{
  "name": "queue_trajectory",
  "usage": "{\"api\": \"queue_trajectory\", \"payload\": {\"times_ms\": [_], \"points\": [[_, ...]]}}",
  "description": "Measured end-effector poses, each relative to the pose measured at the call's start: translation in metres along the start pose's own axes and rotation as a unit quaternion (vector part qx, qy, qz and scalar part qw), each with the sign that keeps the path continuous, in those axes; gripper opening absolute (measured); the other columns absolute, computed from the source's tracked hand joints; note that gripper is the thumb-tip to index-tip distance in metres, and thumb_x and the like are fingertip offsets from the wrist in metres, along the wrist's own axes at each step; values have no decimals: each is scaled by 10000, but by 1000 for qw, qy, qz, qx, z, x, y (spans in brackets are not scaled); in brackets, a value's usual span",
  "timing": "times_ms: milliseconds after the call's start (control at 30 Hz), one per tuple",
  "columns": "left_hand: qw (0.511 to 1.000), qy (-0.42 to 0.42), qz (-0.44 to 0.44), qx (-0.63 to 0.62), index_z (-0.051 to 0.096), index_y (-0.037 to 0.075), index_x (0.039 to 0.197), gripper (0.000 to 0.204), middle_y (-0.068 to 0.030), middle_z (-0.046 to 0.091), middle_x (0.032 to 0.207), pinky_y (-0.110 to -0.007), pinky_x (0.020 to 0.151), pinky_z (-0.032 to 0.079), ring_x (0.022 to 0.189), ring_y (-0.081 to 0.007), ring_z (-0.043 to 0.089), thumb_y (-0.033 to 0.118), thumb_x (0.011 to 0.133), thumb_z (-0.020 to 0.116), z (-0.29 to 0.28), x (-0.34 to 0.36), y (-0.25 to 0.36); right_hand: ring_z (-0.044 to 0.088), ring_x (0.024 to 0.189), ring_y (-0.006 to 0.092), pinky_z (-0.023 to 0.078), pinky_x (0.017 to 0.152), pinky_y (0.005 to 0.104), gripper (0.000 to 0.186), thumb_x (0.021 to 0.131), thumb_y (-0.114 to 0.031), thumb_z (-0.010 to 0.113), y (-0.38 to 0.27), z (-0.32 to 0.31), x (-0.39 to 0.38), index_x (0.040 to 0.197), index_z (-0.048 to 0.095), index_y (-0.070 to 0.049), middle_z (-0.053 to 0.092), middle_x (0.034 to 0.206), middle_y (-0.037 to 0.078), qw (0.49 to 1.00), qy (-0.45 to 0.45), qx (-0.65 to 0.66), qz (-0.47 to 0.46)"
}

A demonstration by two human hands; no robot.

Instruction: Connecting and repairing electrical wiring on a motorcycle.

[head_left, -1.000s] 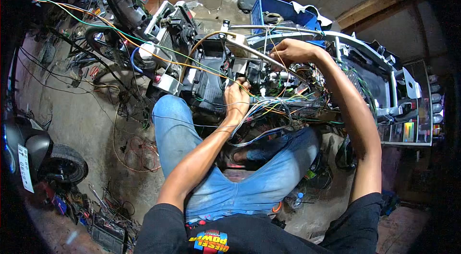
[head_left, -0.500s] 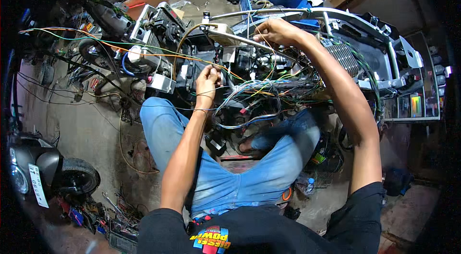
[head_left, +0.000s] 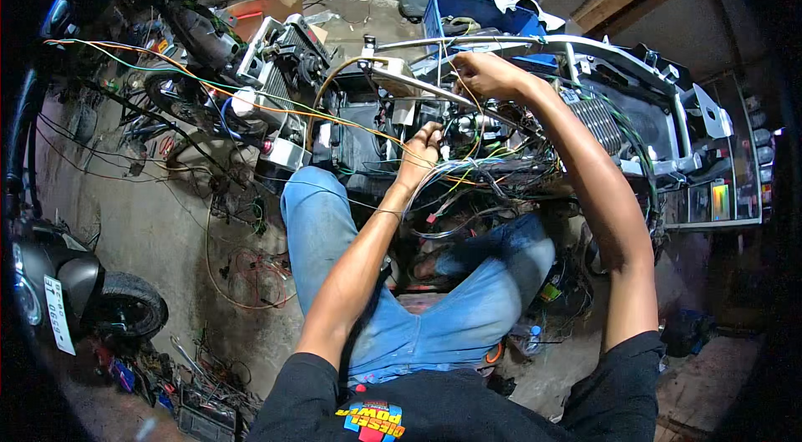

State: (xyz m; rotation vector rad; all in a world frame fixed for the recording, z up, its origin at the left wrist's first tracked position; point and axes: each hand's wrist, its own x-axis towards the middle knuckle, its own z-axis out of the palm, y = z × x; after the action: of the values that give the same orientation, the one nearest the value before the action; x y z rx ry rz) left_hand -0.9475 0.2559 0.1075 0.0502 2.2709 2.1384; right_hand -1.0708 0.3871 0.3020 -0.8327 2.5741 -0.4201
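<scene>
A bare motorcycle frame [head_left: 501, 43] lies across in front of me, crowded with wiring and parts. My left hand [head_left: 424, 144] reaches into its middle, fingers curled close together beside a white connector [head_left: 444, 151]. What those fingers hold, if anything, is hidden. Long orange and green wires [head_left: 334, 118] run from the far left to this hand. Above the frame's near tube, my right hand [head_left: 486, 74] pinches a thin wire [head_left: 474, 99] that hangs down toward the harness. Below both hands, a loose wiring harness [head_left: 451, 170] of white, blue and yellow strands loops toward my knees.
Behind the frame stands a blue crate [head_left: 484, 16] with a white cloth over its edge. A radiator [head_left: 271, 70] sits at the left end. Another motorcycle's front wheel [head_left: 129, 306] is at lower left, near scattered tools [head_left: 205, 392]. A glass cabinet [head_left: 710, 200] stands at right.
My left hand has moved right and deeper into the frame, away from where it pinched the orange wire. My right hand stays above the frame tube. The view has shifted slightly.
</scene>
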Motion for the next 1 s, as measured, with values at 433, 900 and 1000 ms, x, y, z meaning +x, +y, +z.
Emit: {"api": "queue_trajectory", "payload": {"times_ms": [433,900,1000], "points": [[978,43,177,104,626,-8,1097,287,-189,668,992,-386,811,506,916,-337,655,245,961,615,26,12,-20,693,840,271,534,790,378,283,904,-147,570,-28,-10,-6,1140,685,-42,717,942,191,997,-52,-44,-42],[989,78,125,-15,563,-12,1181,441,-220,682,947,-399,784,533,886,-393,671,9,742,528,19,5,12,668,912,360,515,833,425,225,848,-132,651,-20,-9,-7,1051,694,-45,692,1017,214,997,-39,-64,6],[985,101,139,16,591,-2,1142,410,-180,680,944,-348,782,516,876,-302,660,-6,736,539,25,10,3,661,912,360,513,836,432,200,864,-158,648,-15,-7,-4,1030,708,-63,691,1025,205,994,-43,-89,-37]]}}
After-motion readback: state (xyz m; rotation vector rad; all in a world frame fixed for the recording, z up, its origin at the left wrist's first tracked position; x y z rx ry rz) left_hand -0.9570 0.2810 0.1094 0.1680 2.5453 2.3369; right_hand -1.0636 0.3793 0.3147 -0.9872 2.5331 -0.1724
